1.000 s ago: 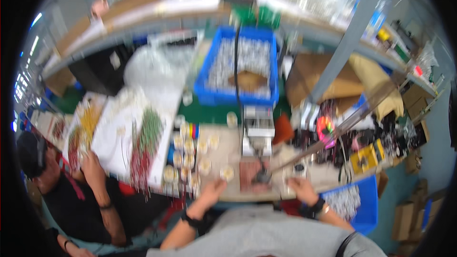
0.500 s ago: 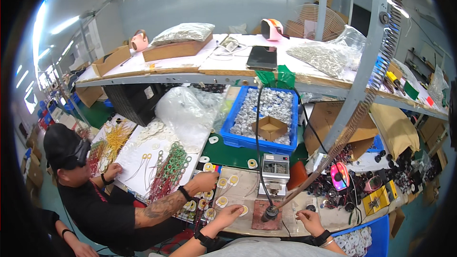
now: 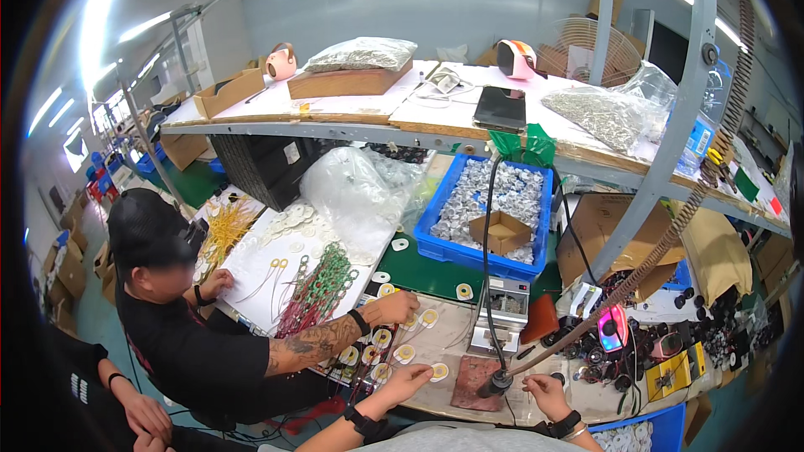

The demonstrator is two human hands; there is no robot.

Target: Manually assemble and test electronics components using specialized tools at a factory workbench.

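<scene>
I see the round white-yellow disc [image 3: 440, 372] between the flat reddish-brown plate [image 3: 471, 378] and my nearer left hand [image 3: 407, 383], fingers bunched, grip unclear.

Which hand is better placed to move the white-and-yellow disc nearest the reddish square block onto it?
Probably left: the left hand is beside that disc; the right hand is across the reddish block.

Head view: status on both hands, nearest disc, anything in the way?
Left hand at yellow-centred white disc, grip unclear. Right hand curled, hold unclear. Black tube end over reddish block between them. Co-worker's hand nearby, left.
</scene>
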